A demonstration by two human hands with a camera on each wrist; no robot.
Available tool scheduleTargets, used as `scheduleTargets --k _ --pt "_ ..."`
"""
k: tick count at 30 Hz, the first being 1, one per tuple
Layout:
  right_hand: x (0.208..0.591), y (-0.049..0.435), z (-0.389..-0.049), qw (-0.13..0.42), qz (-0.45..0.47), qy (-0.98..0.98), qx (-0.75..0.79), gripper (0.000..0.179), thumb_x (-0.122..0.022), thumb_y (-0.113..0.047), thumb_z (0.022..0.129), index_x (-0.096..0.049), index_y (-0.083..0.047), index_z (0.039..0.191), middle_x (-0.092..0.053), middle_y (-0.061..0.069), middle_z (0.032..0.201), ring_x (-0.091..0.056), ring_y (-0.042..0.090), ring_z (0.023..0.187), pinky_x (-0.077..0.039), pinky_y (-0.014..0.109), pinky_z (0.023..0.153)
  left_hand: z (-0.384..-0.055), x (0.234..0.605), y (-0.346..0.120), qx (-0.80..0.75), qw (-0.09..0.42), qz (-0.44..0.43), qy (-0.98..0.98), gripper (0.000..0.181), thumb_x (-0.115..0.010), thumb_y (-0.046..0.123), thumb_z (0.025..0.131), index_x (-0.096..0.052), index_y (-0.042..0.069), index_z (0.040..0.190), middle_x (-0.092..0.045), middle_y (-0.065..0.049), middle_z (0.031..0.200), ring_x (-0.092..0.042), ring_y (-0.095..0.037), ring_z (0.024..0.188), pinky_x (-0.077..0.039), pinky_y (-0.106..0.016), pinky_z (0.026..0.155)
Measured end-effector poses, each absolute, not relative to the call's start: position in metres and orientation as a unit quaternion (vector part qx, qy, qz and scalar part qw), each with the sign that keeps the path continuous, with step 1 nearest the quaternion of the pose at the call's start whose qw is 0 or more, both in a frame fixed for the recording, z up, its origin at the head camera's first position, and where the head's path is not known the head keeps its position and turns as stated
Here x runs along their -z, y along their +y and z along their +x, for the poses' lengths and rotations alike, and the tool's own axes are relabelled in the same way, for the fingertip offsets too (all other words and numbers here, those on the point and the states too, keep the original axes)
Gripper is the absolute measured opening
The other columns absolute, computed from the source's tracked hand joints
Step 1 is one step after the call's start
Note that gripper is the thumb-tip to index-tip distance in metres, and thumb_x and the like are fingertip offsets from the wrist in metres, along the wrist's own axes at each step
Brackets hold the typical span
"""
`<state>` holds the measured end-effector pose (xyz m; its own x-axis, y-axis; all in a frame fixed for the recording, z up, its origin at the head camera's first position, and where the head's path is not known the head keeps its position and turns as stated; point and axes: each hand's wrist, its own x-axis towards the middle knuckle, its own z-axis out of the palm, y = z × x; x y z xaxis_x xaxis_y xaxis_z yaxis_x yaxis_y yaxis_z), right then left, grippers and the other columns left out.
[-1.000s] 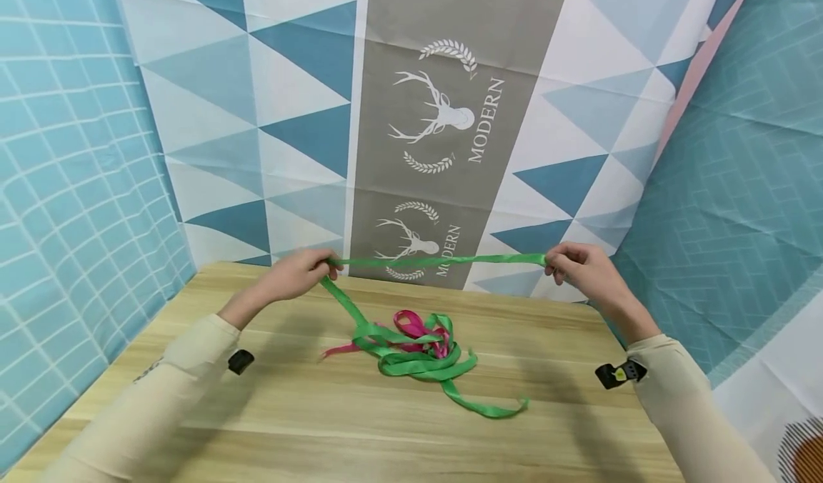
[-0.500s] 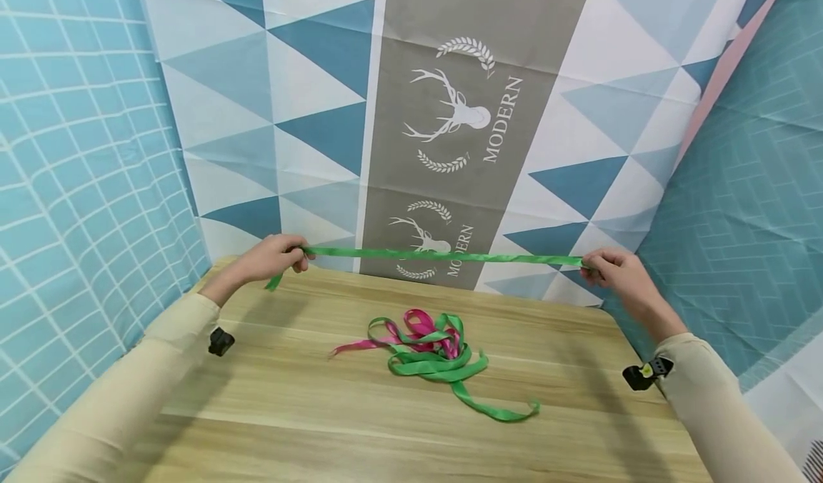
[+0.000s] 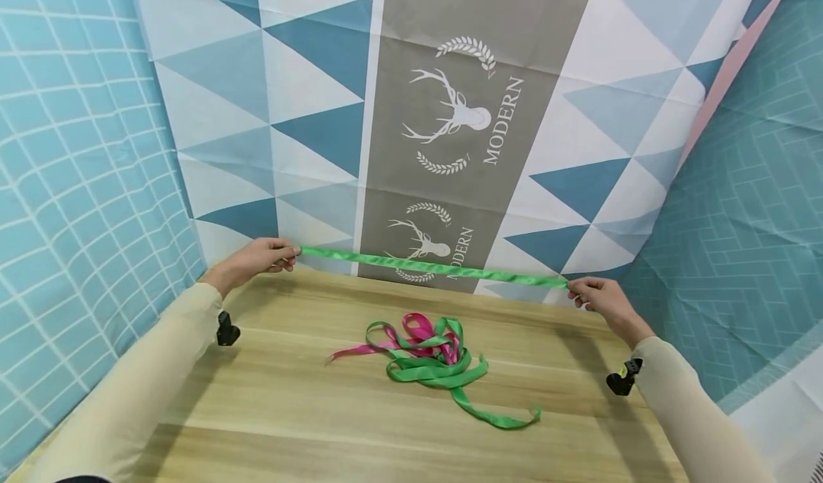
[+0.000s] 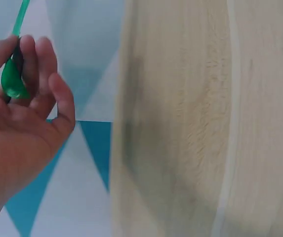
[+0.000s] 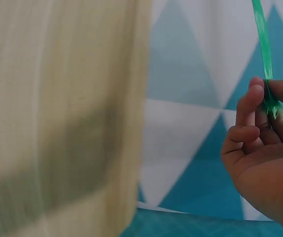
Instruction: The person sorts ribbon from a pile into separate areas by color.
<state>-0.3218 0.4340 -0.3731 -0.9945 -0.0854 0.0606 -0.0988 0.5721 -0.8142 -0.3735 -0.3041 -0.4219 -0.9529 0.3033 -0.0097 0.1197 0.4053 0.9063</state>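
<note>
Biggest first, folks: a patterned cloth (image 3: 398, 176) fills everything behind the ribbon heap (image 3: 444, 381), triangles either side of a grey band of stag heads marked MODERN. A blue gridded cloth (image 3: 77, 168) hangs well off to the heap's left, a teal cloth (image 3: 746, 183) well off to its right. Under the heap runs my bench (image 3: 289, 404), pale striped wood, and my cream sleeves reach forward on both sides of it.

And there's the green ribbon (image 3: 431, 266), stretched taut beyond the heap and clear of it, sloping lower toward the right! The heap itself is looped green mixed with pink, a pink tail straying left and a green one curling out front right.

My left hand (image 3: 260, 256), beyond the heap to its left, pinches one end; the fingers are closed narrow, a folded bit showing inside. My right hand (image 3: 604, 302), beyond the heap to its right, pinches the other, a frayed tip poking past the fingers. Smallest of all, a black device sits at each wrist.
</note>
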Motion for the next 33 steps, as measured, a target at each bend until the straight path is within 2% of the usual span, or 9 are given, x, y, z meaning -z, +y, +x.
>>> scheduleTargets --k 4,7,10,14,17,19,22,27,33 --pt "0.396 0.438 -0.332 0.003 0.035 -0.896 -0.443 0.048 -0.061 -0.036 0.104 -0.063 0.007 0.125 -0.067 0.014 0.105 -0.063 0.028 0.089 -0.051 0.037 0.076 -0.388 0.438 -0.303 -0.525 0.066 0.096 0.843 0.046 -0.060 0.037 0.104 -0.061 -0.007 0.115 -0.060 -0.027 0.116 -0.059 -0.043 0.108 -0.048 -0.053 0.091" --pt "0.412 0.437 -0.339 -0.004 0.024 -0.900 -0.434 0.043 -0.060 -0.031 0.105 -0.064 0.007 0.125 -0.065 0.022 0.111 -0.062 0.038 0.098 -0.050 0.046 0.082 -0.392 0.448 -0.300 -0.499 0.055 0.081 0.861 0.038 -0.061 0.031 0.104 -0.065 -0.007 0.105 -0.063 -0.022 0.100 -0.060 -0.036 0.092 -0.050 -0.047 0.079" --pt "0.426 0.432 -0.349 -0.006 0.021 -0.901 -0.433 0.034 -0.061 -0.022 0.105 -0.067 0.007 0.121 -0.064 0.024 0.112 -0.061 0.042 0.101 -0.050 0.052 0.084 -0.391 0.454 -0.295 -0.459 0.038 0.059 0.886 0.034 -0.063 0.025 0.103 -0.065 -0.005 0.085 -0.060 -0.014 0.074 -0.053 -0.028 0.070 -0.045 -0.040 0.068" --pt "0.440 0.426 -0.364 0.004 0.026 -0.907 -0.421 0.025 -0.062 -0.011 0.103 -0.069 0.010 0.113 -0.066 0.019 0.099 -0.061 0.035 0.088 -0.051 0.043 0.075 -0.390 0.458 -0.288 -0.376 0.005 0.054 0.925 0.038 -0.064 0.018 0.097 -0.054 0.006 0.062 -0.045 -0.001 0.053 -0.040 -0.018 0.051 -0.038 -0.034 0.059" --pt "0.448 0.424 -0.373 0.014 0.013 -0.911 -0.411 0.020 -0.063 -0.008 0.101 -0.071 0.010 0.105 -0.067 0.017 0.088 -0.058 0.028 0.078 -0.049 0.037 0.067 -0.392 0.457 -0.281 -0.331 0.002 0.053 0.942 0.041 -0.064 0.016 0.092 -0.044 0.014 0.057 -0.034 0.004 0.050 -0.032 -0.014 0.046 -0.034 -0.032 0.053" --pt "0.451 0.423 -0.378 0.022 -0.005 -0.913 -0.406 0.017 -0.066 -0.008 0.099 -0.072 0.008 0.101 -0.066 0.014 0.083 -0.058 0.025 0.075 -0.048 0.035 0.065 -0.394 0.456 -0.276 -0.318 0.011 0.037 0.947 0.042 -0.064 0.017 0.091 -0.040 0.018 0.057 -0.031 0.004 0.050 -0.030 -0.013 0.045 -0.032 -0.032 0.049" --pt "0.455 0.423 -0.382 0.034 -0.024 -0.918 -0.394 0.015 -0.068 -0.009 0.097 -0.073 0.005 0.098 -0.066 0.010 0.081 -0.059 0.024 0.073 -0.049 0.034 0.064 -0.395 0.452 -0.269 -0.301 0.023 0.013 0.953 0.037 -0.064 0.020 0.092 -0.042 0.014 0.063 -0.037 0.000 0.055 -0.036 -0.017 0.049 -0.034 -0.034 0.051" --pt "0.458 0.425 -0.385 0.047 -0.041 -0.923 -0.380 0.014 -0.069 -0.009 0.095 -0.073 0.005 0.096 -0.065 0.010 0.082 -0.059 0.022 0.071 -0.049 0.035 0.064 -0.397 0.449 -0.258 -0.276 0.031 -0.011 0.961 0.028 -0.065 0.027 0.096 -0.054 0.002 0.088 -0.052 -0.013 0.080 -0.047 -0.028 0.068 -0.039 -0.041 0.062" --pt "0.450 0.430 -0.377 0.022 -0.068 -0.909 -0.410 0.021 -0.065 -0.010 0.097 -0.069 0.010 0.103 -0.067 0.014 0.087 -0.062 0.025 0.074 -0.052 0.037 0.068 -0.394 0.445 -0.258 -0.269 0.043 -0.019 0.962 0.042 -0.062 0.036 0.099 -0.059 -0.005 0.105 -0.057 -0.019 0.083 -0.051 -0.029 0.068 -0.040 -0.041 0.061"
